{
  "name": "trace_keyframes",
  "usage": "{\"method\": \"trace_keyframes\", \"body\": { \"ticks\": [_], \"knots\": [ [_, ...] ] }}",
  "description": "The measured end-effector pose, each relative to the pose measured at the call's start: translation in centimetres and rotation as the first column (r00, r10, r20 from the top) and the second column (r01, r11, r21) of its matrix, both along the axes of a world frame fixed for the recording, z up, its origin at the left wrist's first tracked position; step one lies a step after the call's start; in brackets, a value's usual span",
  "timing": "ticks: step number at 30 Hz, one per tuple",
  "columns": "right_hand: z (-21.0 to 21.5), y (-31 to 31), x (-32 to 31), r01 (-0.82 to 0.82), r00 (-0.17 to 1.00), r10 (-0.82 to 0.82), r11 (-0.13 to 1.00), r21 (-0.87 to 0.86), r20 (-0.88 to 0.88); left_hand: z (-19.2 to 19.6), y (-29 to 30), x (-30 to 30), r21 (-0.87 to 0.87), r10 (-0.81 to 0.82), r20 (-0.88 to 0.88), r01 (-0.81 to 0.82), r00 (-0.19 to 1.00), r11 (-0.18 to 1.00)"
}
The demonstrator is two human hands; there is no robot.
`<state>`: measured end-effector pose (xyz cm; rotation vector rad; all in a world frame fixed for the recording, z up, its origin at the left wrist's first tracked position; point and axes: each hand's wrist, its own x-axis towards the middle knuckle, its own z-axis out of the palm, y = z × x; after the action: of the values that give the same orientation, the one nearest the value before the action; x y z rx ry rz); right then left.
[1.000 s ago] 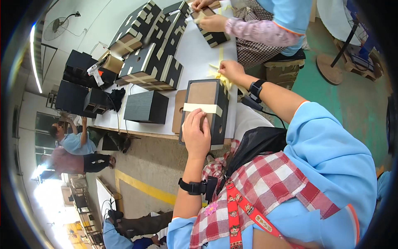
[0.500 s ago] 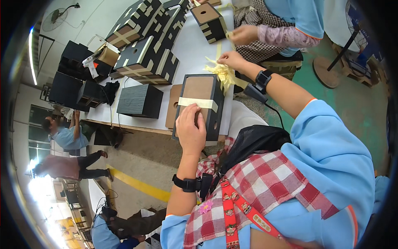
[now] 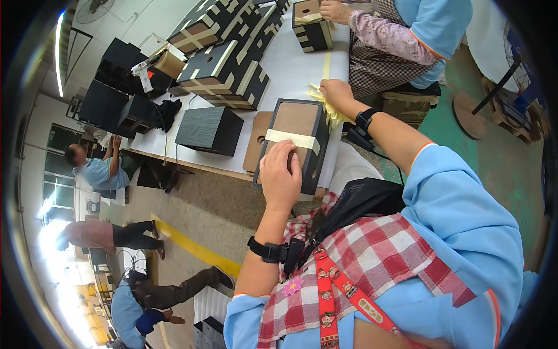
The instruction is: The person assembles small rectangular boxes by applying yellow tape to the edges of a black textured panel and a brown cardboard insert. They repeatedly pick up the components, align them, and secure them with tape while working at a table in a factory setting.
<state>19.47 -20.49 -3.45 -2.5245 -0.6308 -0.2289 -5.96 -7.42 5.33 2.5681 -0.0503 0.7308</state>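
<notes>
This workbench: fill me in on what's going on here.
The person's left hand rests on a dark box with a brown panel, fingertips at a pale tape strip across it. The right hand is at a bunch of yellow strips beside the box. Farther along, a co-worker's hand is at another dark box.

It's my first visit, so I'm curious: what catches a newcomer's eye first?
Probably the red checked apron, lower middle. Above it, the left fingers rest on pale tape across a black-framed box, while the right fingers touch bunched yellow strips by its far right corner. Tape-patched black boxes stand piled, upper left.
</notes>
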Motion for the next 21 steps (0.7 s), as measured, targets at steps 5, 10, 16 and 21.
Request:
{"method": "trace_keyframes", "body": {
  "ticks": [5,10,16,21],
  "knots": [
    [2.1,-0.7,2.3,-0.074,0.939,0.102,0.992,0.099,-0.328,0.0,0.1,-0.1,-0.018,-0.005,-0.01,0.005,1.0,1.0],
    [3.8,-2.7,2.7,-0.081,0.954,0.164,0.947,0.312,-0.25,0.0,-0.1,-0.1,-0.021,-0.001,0.022,0.002,1.0,1.0],
    [3.2,-1.6,2.2,-0.036,0.821,0.267,0.907,0.421,-0.505,-0.1,0.2,-0.2,-0.018,0.005,0.038,-0.005,0.999,1.0],
    [1.2,-1.8,2.3,-0.196,0.945,0.242,0.957,0.212,-0.219,-0.2,0.1,-0.1,-0.039,-0.009,0.036,0.01,0.999,0.999]
  ]
}}
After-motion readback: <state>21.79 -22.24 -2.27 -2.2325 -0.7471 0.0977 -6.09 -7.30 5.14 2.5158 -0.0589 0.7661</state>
